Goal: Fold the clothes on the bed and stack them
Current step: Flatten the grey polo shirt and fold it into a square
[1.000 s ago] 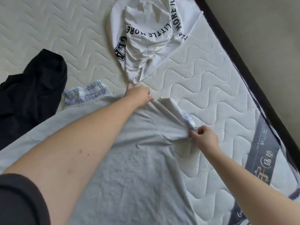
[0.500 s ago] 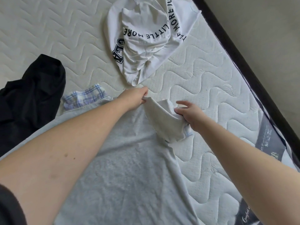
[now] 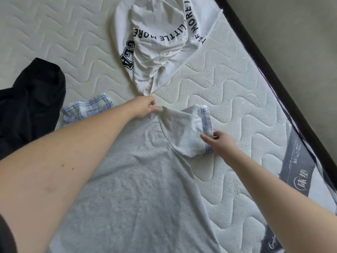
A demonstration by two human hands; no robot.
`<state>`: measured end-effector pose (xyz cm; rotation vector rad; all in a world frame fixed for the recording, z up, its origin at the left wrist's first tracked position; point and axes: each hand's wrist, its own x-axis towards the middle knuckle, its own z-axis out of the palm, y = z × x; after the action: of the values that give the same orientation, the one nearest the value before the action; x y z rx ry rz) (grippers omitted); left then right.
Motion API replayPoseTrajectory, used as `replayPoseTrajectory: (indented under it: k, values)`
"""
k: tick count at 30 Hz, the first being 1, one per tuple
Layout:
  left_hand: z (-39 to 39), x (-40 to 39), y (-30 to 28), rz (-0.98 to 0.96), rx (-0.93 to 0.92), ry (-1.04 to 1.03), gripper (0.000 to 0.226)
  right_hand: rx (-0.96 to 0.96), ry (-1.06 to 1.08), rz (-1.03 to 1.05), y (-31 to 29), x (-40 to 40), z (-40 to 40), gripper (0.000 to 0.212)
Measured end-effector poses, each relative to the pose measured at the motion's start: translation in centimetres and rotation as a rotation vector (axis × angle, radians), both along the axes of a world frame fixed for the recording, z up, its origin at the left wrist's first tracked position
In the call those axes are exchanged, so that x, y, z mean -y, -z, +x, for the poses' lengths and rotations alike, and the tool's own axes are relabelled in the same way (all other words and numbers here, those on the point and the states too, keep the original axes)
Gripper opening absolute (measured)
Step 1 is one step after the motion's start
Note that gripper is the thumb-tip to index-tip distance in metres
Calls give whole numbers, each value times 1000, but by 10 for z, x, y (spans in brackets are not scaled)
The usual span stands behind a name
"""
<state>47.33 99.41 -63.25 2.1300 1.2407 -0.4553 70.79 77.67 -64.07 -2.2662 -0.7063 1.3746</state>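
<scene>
Pinching grey shirt (image 3: 138, 189) sleeve, left hand (image 3: 144, 109), right hand (image 3: 219, 143)

The white shirt (image 3: 158, 42) reads "LITTLE MORE" and "MORE"; the mattress label (image 3: 299, 172) shows "床垫".

Both bare forearms are extended toward the middle of the frame. The left hand (image 3: 144, 108) is closed in a pinch at center frame. The right hand (image 3: 219, 143), lower right of it, is held with fingers curled in a grip.
</scene>
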Motion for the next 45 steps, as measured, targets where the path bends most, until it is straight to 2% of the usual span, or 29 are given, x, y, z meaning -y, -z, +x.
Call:
replayPoseTrajectory:
  k: [2,4,7,10,12,14,16,18,20,23,25,27,31,33,34,36,37,41,45]
  values:
    - [-3,2,-7,36,33,74,12,13,-23,26,1,4,-4,25]
    - [-5,8,-12,114,87,90,13,27,25,122,-3,10,-3,15]
    - [-8,19,-16,282,232,45,14,57,89,282,-8,27,0,13]
    - [-17,34,-13,287,310,63,14,125,-13,241,-4,51,5,16]
    - [-25,41,-9,201,271,104,9,146,-184,138,0,64,7,16]
    - [-32,44,-5,141,179,153,23,198,-297,81,6,71,7,20]
    - [-35,45,-2,137,160,129,29,221,-255,81,6,70,6,28]
    - [-38,45,1,163,174,1,18,235,-125,81,2,62,3,36]
    - [-39,43,4,189,135,-91,24,231,-3,97,-3,51,-2,30]
    - [-42,39,10,216,28,-68,27,351,21,206,-6,29,-8,37]
    - [-43,38,11,270,-40,-27,27,429,-90,244,-9,8,-13,47]
    - [-45,37,11,347,-100,12,25,425,-249,284,-11,-16,-20,53]
    - [-47,33,10,331,-52,-14,18,492,-624,326,-9,-55,-42,61]
    - [-49,30,7,288,12,-71,19,581,-788,225,-5,-66,-48,57]
    - [-51,28,4,273,41,-83,19,633,-832,192,-4,-69,-48,48]
    - [-55,22,-3,265,78,-85,18,710,-809,226,-6,-72,-45,27]
    - [-56,18,-6,281,84,-65,17,710,-753,266,-7,-72,-42,23]
    - [-50,-6,-11,348,56,92,19,692,-592,302,-12,-79,-26,26]
    - [-37,-25,-8,343,-9,132,22,682,-503,242,-11,-94,-14,23]
